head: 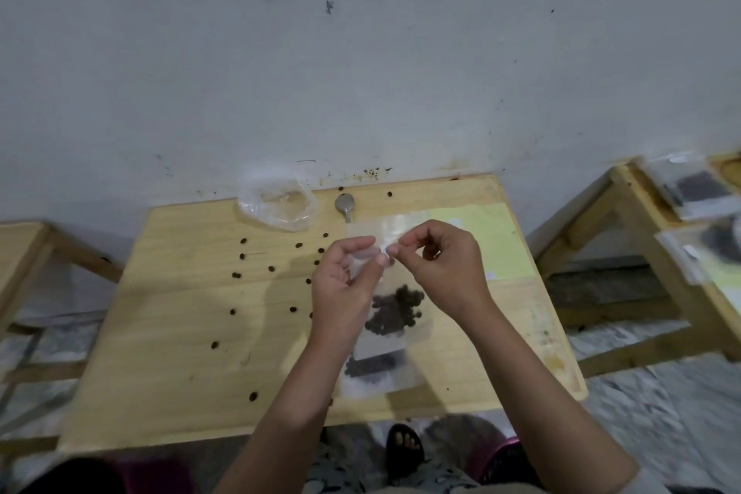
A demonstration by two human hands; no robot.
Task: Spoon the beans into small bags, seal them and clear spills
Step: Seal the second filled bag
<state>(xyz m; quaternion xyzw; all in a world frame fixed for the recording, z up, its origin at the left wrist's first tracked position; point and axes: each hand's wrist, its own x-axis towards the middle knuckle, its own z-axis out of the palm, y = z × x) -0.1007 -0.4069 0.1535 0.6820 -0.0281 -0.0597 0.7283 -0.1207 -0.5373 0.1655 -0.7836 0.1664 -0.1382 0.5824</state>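
A small clear bag [395, 313] with dark beans in its lower part hangs above the wooden table [180, 333]. My left hand [347, 285] and my right hand [445, 265] both pinch its top edge, fingertips almost touching. A second small bag of beans [375, 369] lies flat on the table below it. Several loose beans [240, 275] are scattered over the table's left half. A metal spoon [345, 205] lies at the back edge, its handle partly hidden by the bag.
A crumpled clear plastic bag [276, 203] sits at the back by the wall. A pale green sheet [497, 241] lies at the back right. On a second table to the right lie filled bags [693, 188]. Another table edge [24, 237] is at left.
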